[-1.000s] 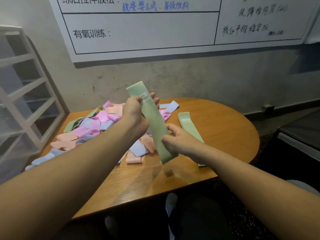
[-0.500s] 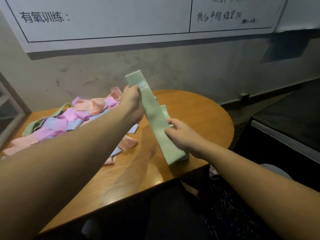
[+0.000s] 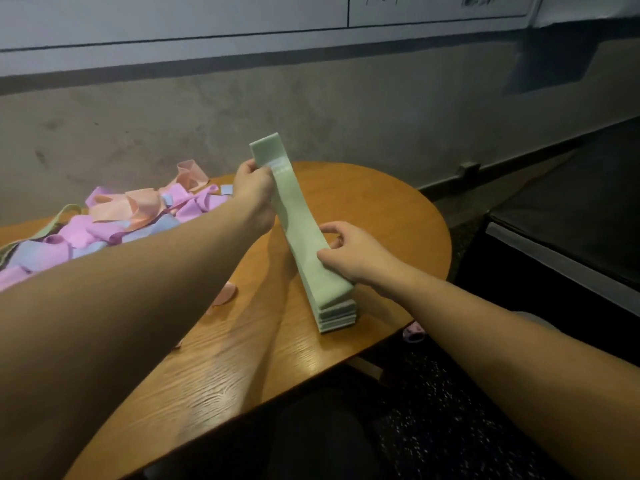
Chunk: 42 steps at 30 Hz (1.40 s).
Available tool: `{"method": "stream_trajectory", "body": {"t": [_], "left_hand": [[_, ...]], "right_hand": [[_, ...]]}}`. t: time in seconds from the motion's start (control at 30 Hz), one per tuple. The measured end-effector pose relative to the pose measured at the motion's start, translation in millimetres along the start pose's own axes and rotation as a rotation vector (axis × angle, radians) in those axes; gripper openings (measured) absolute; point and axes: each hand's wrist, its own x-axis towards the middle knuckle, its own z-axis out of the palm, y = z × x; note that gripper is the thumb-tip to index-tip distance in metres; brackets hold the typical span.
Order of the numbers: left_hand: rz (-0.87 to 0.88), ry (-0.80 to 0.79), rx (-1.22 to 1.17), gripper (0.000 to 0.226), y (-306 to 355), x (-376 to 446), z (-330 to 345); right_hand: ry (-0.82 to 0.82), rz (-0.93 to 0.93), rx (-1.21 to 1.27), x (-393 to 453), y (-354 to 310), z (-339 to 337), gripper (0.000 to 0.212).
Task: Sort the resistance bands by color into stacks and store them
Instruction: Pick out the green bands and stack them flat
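Green band point(image 3: 298, 216) now lower, over green stack point(image 3: 337, 315).

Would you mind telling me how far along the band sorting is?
Done: a small green stack sits near the table edge. In hand: the left hand and right hand hold another green band above it. Left: the mixed pile of pink, peach, blue and green bands, and storing.

Round wooden table point(image 3: 374, 209) (glossy), whiteboard point(image 3: 173, 19) on concrete wall point(image 3: 346, 112).
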Motion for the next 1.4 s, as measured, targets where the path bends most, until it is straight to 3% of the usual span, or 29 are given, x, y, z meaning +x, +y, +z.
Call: {"method": "stream_trajectory", "body": {"t": [0.27, 0.43, 0.77, 1.1, 1.4], "left_hand": [[-0.048, -0.04, 0.128, 0.022, -33.8, 15.0, -10.7], [0.008, -0.031, 0.334, 0.04, -43.8, 26.4, -19.8], [0.076, -0.1, 0.53, 0.053, -49.1, 39.3, -28.9], [0.232, -0.08, 0.892, 0.057, -66.1, 51.2, -33.1], [0.171, -0.109, 0.781, 0.059, -72.0, 49.0, -36.3]], "right_hand": [[-0.062, -0.027, -0.205, 5.8, 21.8, 4.3, 0.064], [-0.09, -0.029, -0.277, 4.9, 28.8, 0.1, 0.066], [-0.082, -0.052, -0.344, 0.8, 38.5, -0.7, 0.047], [0.022, -0.083, -0.133, 21.1, 43.6, 0.7, 0.019], [0.177, -0.015, 0.209, 81.0, 39.5, 9.4, 0.045]]}}
